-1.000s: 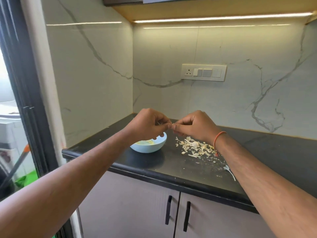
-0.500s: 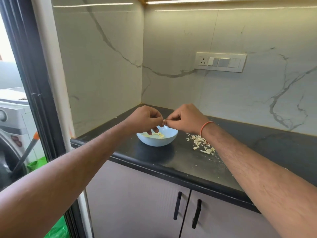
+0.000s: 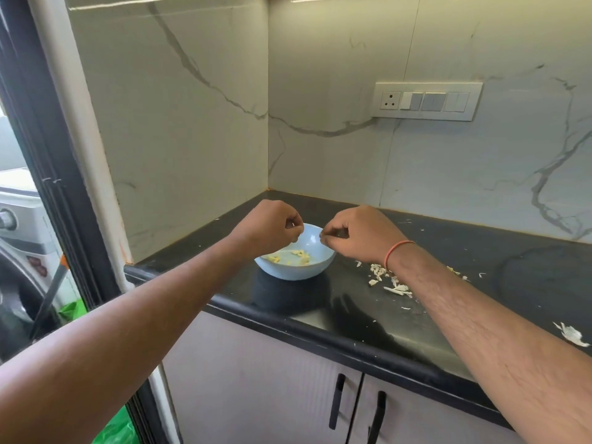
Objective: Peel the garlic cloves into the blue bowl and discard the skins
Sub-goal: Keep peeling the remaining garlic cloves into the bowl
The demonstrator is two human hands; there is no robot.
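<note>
My left hand [image 3: 267, 225] and right hand [image 3: 362, 233] hover just apart over the small pale-blue round bowl [image 3: 296, 267], fingers curled in pinches. Left looks clamped on a small pale bit, likely the garlic clove; right's pinch contents too small to tell. I'd judge the clove light, firm and slippery once bare, with brittle papery skin: grip the ends, peel from the tip. Bowl holds a few yellowish peeled garlic pieces [image 3: 299, 256]. White papery skin scraps [image 3: 389, 282] litter the black stone countertop [image 3: 528, 270] right of the bowl.
</note>
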